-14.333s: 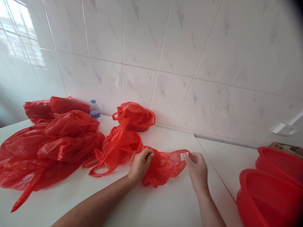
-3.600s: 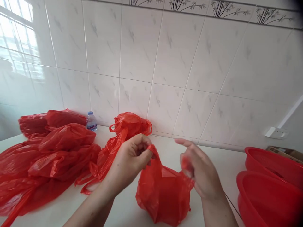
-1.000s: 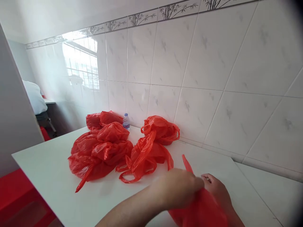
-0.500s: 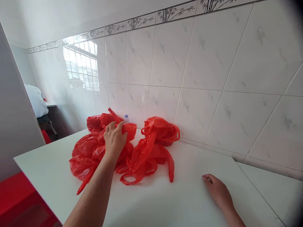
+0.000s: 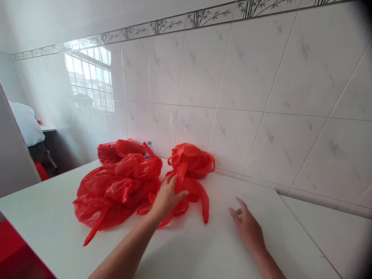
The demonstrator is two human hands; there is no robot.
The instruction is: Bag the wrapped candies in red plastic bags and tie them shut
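On the table (image 5: 226, 244), a bag heap (image 5: 116, 190) lies at ten o'clock. Behind it, toward eleven, are a bag bundle (image 5: 124, 149) and, right of that, a bottle (image 5: 149, 144). Loose bags (image 5: 195, 188) lie near twelve, before another bundle (image 5: 192, 157) near the wall (image 5: 247, 77).

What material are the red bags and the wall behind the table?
Red bags: probably thin plastic film, glossy; it crinkles and looks slightly see-through. Wall: likely glazed ceramic tile, shiny; straight joints show and a window reflects in it.
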